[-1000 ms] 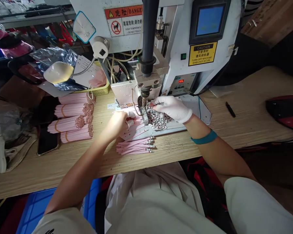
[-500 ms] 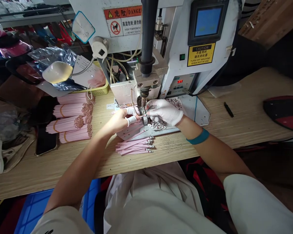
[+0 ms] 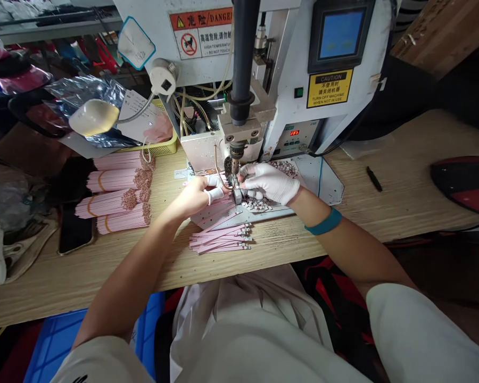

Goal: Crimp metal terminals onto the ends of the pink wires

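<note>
My left hand [image 3: 199, 196], with white covers on some fingertips, pinches something too small to make out at the left side of the machine's tip [image 3: 235, 166]. From the right, my right hand [image 3: 269, 183] in a white glove has its fingers closed at the same tip; what they hold is hidden. Small dark and white parts [image 3: 259, 204] lie under the gloved hand on the metal plate [image 3: 327, 186]. Just in front of the plate is a loose pile of pink strips [image 3: 221, 239] with small metal ends pointing right.
Bundles of pink strips [image 3: 117, 196] lie at the left, beside a phone [image 3: 75, 229]. A yellow basket [image 3: 167, 148] stands behind them. A black pen [image 3: 374, 179] and a dark red object [image 3: 467, 186] are at the right.
Both hands stay at the machine's tip. My right hand's fingers have shifted very slightly.
</note>
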The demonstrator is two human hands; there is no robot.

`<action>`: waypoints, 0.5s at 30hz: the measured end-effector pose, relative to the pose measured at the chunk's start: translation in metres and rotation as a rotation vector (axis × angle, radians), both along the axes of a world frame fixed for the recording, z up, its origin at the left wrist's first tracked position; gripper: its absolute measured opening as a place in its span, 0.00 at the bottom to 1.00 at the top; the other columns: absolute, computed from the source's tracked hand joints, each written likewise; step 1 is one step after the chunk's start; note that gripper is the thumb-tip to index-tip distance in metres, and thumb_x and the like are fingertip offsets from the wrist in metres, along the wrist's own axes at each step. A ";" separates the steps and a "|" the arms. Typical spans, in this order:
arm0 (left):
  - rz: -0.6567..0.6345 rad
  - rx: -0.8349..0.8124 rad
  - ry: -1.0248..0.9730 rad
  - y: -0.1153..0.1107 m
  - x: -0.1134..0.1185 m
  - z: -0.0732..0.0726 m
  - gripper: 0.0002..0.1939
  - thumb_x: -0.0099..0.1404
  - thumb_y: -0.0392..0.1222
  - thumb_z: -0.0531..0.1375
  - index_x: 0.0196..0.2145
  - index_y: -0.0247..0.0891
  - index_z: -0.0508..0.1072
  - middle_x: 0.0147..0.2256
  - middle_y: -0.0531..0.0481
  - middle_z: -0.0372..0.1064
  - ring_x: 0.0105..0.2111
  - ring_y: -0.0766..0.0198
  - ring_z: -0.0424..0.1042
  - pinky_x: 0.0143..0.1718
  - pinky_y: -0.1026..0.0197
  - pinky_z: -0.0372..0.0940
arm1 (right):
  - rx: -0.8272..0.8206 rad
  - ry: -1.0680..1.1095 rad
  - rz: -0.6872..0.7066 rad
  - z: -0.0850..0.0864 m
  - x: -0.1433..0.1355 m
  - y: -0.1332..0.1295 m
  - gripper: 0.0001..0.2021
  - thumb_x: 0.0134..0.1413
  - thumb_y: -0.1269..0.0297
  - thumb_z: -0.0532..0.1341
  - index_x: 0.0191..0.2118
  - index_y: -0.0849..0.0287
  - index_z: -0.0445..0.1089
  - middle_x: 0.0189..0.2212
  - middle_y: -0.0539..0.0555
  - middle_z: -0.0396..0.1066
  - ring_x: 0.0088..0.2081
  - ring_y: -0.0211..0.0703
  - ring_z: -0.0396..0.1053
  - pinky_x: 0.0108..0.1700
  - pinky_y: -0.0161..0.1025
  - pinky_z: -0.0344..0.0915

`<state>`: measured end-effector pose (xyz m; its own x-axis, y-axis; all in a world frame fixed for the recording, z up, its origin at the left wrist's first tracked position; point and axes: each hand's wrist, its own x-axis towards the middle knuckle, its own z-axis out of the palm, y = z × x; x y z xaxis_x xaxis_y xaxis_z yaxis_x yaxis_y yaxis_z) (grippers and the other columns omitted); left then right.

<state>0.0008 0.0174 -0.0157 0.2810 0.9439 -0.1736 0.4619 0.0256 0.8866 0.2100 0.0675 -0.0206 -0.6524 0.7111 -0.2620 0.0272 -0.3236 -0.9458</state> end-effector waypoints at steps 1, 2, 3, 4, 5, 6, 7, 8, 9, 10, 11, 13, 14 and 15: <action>-0.001 -0.003 -0.005 0.000 0.000 0.000 0.13 0.56 0.47 0.60 0.29 0.33 0.74 0.30 0.51 0.69 0.29 0.65 0.65 0.33 0.63 0.59 | -0.003 0.000 0.007 -0.001 0.000 0.001 0.07 0.48 0.76 0.62 0.32 0.61 0.64 0.20 0.46 0.60 0.17 0.29 0.57 0.13 0.25 0.50; -0.003 -0.005 -0.009 0.000 0.001 0.000 0.13 0.56 0.47 0.60 0.29 0.33 0.74 0.29 0.51 0.69 0.29 0.65 0.65 0.32 0.63 0.59 | -0.001 -0.001 0.011 -0.001 0.000 0.001 0.07 0.48 0.76 0.63 0.32 0.61 0.64 0.20 0.46 0.60 0.17 0.29 0.57 0.13 0.25 0.50; -0.005 -0.006 -0.010 0.000 0.001 0.001 0.13 0.56 0.47 0.60 0.29 0.33 0.74 0.29 0.51 0.69 0.29 0.65 0.65 0.32 0.64 0.59 | 0.004 -0.003 0.008 -0.002 0.000 0.001 0.07 0.48 0.76 0.63 0.32 0.61 0.64 0.20 0.46 0.60 0.17 0.29 0.57 0.13 0.25 0.50; -0.006 -0.005 -0.009 0.000 0.002 0.001 0.13 0.56 0.47 0.60 0.29 0.33 0.74 0.29 0.51 0.69 0.29 0.65 0.64 0.32 0.64 0.58 | 0.012 -0.004 0.001 -0.002 0.000 0.001 0.07 0.48 0.76 0.63 0.32 0.61 0.64 0.20 0.46 0.59 0.17 0.28 0.56 0.13 0.25 0.49; -0.005 -0.005 -0.005 0.000 0.002 0.001 0.12 0.56 0.47 0.60 0.29 0.33 0.73 0.29 0.51 0.68 0.29 0.65 0.64 0.32 0.64 0.58 | 0.018 -0.006 -0.006 -0.002 0.000 0.001 0.07 0.48 0.76 0.62 0.32 0.61 0.64 0.20 0.46 0.59 0.17 0.28 0.56 0.13 0.25 0.48; -0.003 -0.004 0.001 0.000 0.003 0.001 0.12 0.56 0.47 0.60 0.29 0.33 0.73 0.29 0.52 0.68 0.29 0.65 0.64 0.32 0.64 0.58 | 0.024 -0.007 -0.013 -0.002 -0.001 0.001 0.07 0.48 0.76 0.62 0.32 0.61 0.64 0.20 0.46 0.58 0.17 0.28 0.55 0.13 0.25 0.48; 0.000 -0.001 0.006 0.000 0.003 0.001 0.12 0.56 0.47 0.60 0.28 0.34 0.73 0.29 0.52 0.68 0.29 0.65 0.64 0.32 0.64 0.58 | 0.028 -0.008 -0.014 -0.002 -0.001 0.001 0.07 0.48 0.76 0.62 0.32 0.61 0.64 0.20 0.46 0.58 0.17 0.28 0.55 0.13 0.25 0.48; 0.003 0.004 0.008 0.000 0.003 0.001 0.12 0.56 0.47 0.60 0.27 0.34 0.72 0.29 0.52 0.68 0.29 0.65 0.64 0.32 0.64 0.58 | 0.029 -0.009 -0.013 -0.002 -0.001 0.001 0.06 0.48 0.76 0.62 0.32 0.61 0.64 0.20 0.46 0.58 0.16 0.28 0.55 0.13 0.25 0.48; 0.004 0.008 0.005 0.001 0.003 0.001 0.12 0.56 0.47 0.60 0.26 0.34 0.72 0.29 0.52 0.68 0.30 0.65 0.64 0.32 0.64 0.58 | 0.030 -0.010 -0.010 -0.002 -0.001 0.001 0.06 0.48 0.76 0.61 0.32 0.61 0.64 0.20 0.46 0.58 0.16 0.28 0.55 0.13 0.26 0.48; 0.003 0.011 0.000 0.001 0.003 0.001 0.12 0.56 0.47 0.60 0.26 0.34 0.72 0.29 0.51 0.68 0.30 0.65 0.64 0.32 0.65 0.58 | 0.027 -0.011 -0.005 -0.002 -0.001 0.002 0.06 0.48 0.76 0.61 0.32 0.61 0.64 0.20 0.46 0.58 0.16 0.28 0.55 0.12 0.26 0.48; 0.001 0.012 -0.005 0.001 0.003 0.000 0.12 0.56 0.47 0.60 0.26 0.34 0.72 0.29 0.51 0.68 0.31 0.64 0.64 0.32 0.65 0.58 | 0.024 -0.010 -0.002 -0.002 -0.001 0.002 0.06 0.48 0.76 0.61 0.32 0.61 0.64 0.20 0.46 0.59 0.16 0.28 0.54 0.12 0.26 0.48; -0.001 0.008 -0.008 0.001 0.003 0.000 0.12 0.56 0.48 0.60 0.26 0.34 0.72 0.28 0.51 0.67 0.31 0.64 0.64 0.31 0.65 0.57 | 0.018 -0.016 -0.001 -0.001 -0.001 0.003 0.06 0.48 0.76 0.61 0.32 0.62 0.64 0.20 0.46 0.59 0.16 0.28 0.55 0.12 0.26 0.48; 0.000 0.004 -0.005 0.001 0.003 0.000 0.12 0.55 0.48 0.60 0.26 0.34 0.72 0.28 0.52 0.67 0.31 0.64 0.64 0.31 0.65 0.57 | 0.020 -0.023 -0.005 0.000 -0.002 0.002 0.06 0.47 0.76 0.61 0.32 0.62 0.64 0.20 0.47 0.60 0.16 0.28 0.55 0.12 0.26 0.48; 0.003 0.001 0.000 0.000 0.003 0.001 0.12 0.55 0.48 0.60 0.26 0.34 0.72 0.28 0.52 0.67 0.30 0.65 0.64 0.31 0.65 0.57 | 0.025 -0.033 -0.008 0.000 -0.002 0.002 0.07 0.47 0.76 0.62 0.32 0.62 0.64 0.20 0.47 0.60 0.16 0.28 0.55 0.12 0.26 0.48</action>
<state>0.0038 0.0178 -0.0150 0.2782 0.9448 -0.1729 0.4621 0.0262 0.8865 0.2080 0.0694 -0.0201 -0.6379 0.7229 -0.2656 0.0563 -0.3002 -0.9522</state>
